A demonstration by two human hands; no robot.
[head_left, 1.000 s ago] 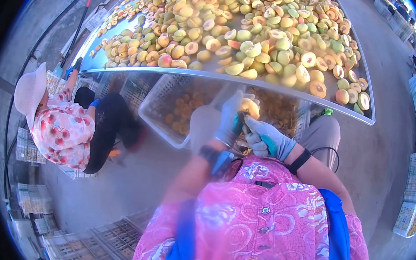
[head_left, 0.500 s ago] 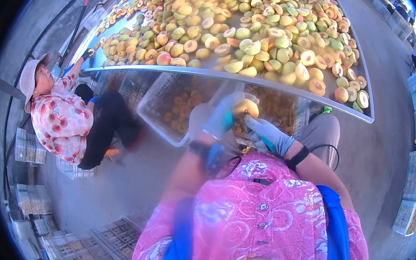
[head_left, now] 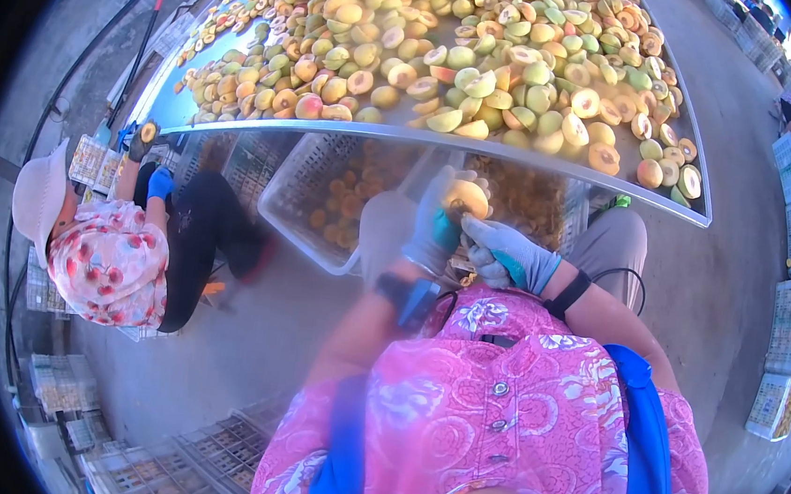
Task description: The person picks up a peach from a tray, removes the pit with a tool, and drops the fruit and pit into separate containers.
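Nearest, our pink patterned shirt [head_left: 455, 431], buttoned. Just beyond, our left hand [head_left: 435, 224], knit glove with teal patch, wrist raised, grip closed around fruit [head_left: 467, 198]: roundish, long axis unclear, darker-centred cut face toward us. Our right hand [head_left: 511, 254], coming in from right, fingers curled against fruit's lower edge; whether its grip holds anything else, we cannot tell. Fruit sits between our knees and counter [head_left: 377, 131]. Lower left, slatted plastic crate [head_left: 302, 244] with orange pieces. Counter, metal-rimmed, heaped with yellow-green halves [head_left: 540, 95]. Far left, person [head_left: 107, 259] in floral top.
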